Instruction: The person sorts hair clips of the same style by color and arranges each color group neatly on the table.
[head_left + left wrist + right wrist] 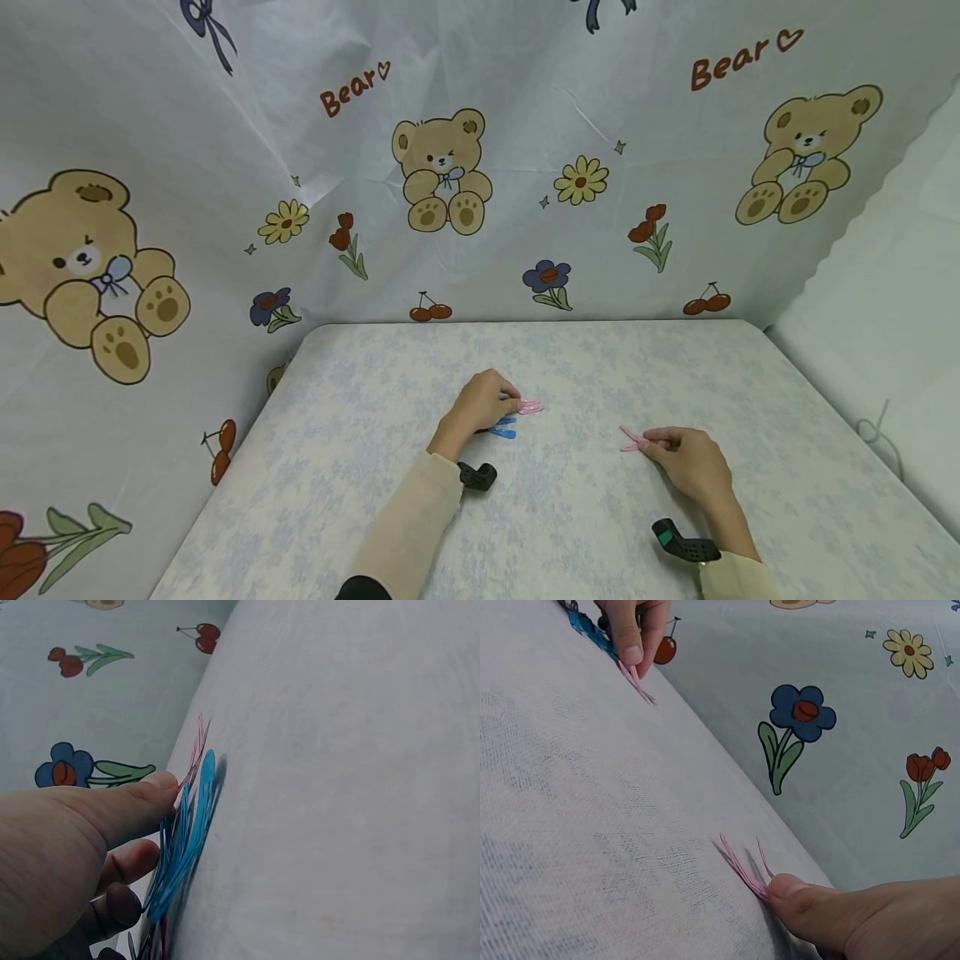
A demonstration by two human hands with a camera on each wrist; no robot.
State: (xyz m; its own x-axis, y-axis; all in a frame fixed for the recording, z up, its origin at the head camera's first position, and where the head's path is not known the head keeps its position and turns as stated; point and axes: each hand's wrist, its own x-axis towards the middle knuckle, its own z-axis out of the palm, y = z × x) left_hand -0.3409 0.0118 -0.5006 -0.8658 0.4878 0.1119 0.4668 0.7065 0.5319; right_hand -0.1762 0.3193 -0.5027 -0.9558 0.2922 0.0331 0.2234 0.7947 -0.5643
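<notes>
My left hand is at the middle of the table, thumb and index finger pinching slim pink hair clips by one end. Just below those fingers lie blue hair clips, side by side; the left wrist view shows their rounded blue loops close beside the fingers. A bit of dark red peeks out under them, mostly hidden. Off to the right, my right hand pinches more pink hair clips between thumb and fingertips, their free ends spread in a V toward the left.
The pale blue-mottled table runs back to a hanging cloth printed with bears and flowers. White fabric borders the right side, with a thin grey cord near the table edge. Each wrist carries a black camera mount.
</notes>
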